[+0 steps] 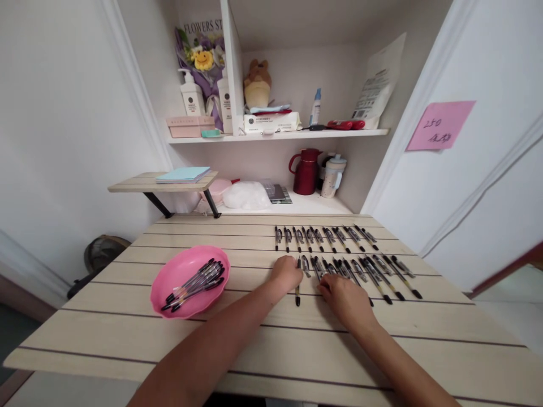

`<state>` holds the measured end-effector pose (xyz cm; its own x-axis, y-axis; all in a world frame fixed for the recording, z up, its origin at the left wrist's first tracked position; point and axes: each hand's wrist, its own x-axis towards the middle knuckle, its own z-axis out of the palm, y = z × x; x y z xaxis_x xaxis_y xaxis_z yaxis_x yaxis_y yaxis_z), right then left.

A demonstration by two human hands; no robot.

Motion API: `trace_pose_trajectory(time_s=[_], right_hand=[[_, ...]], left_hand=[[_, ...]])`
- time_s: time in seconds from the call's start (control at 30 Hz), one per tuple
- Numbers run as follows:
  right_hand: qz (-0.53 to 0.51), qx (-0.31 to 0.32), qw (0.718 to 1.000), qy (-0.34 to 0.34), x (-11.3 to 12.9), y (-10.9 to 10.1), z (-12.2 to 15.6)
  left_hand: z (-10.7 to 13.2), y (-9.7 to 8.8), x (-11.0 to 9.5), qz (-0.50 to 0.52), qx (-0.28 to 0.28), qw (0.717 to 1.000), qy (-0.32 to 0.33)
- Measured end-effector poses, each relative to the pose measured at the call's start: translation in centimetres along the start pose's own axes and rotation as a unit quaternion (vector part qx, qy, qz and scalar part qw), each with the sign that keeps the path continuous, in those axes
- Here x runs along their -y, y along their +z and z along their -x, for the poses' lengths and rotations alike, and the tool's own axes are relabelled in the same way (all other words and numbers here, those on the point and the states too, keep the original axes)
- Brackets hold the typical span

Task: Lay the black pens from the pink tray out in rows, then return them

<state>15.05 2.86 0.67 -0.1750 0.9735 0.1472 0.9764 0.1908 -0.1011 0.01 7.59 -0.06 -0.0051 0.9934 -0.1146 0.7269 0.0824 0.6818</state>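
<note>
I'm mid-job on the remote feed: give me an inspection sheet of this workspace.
Surface: light wood-look table with dark lines across it.
Job's things: pens in a back row and a front row; loose pens in the pink bowl.
Clutter: blue-topped stack on the raised stand.
Hands: left hand at the front row's leftmost pen; right hand at the same row; grip unclear on both.
Cables: thin cable-like line along the right-hand wall.
Surroundings: shelving behind, holding a red jug; pink note on the right-hand wall.
</note>
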Motion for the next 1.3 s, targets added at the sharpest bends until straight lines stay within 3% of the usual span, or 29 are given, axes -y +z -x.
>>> trace_pose_trajectory(time_s=[0.37,0.87,1.3], right_hand=[[-0.016,0.003,1.0,0.002,-0.4,0.2,-0.1],[-0.018,0.005,1.0,-0.004,0.4,-0.5,-1.7],[-0.006,-0.004,1.0,-0.015,1.2,0.6,-2.5]], left_hand=[[-0.3,0.4,-0.7,-0.142,-0.018,0.989,0.041],[-0.6,0.5,-1.2,-0.134,-0.029,0.99,0.043],[-1.0,0.7,-0.9,-0.127,-0.031,0.99,0.059]])
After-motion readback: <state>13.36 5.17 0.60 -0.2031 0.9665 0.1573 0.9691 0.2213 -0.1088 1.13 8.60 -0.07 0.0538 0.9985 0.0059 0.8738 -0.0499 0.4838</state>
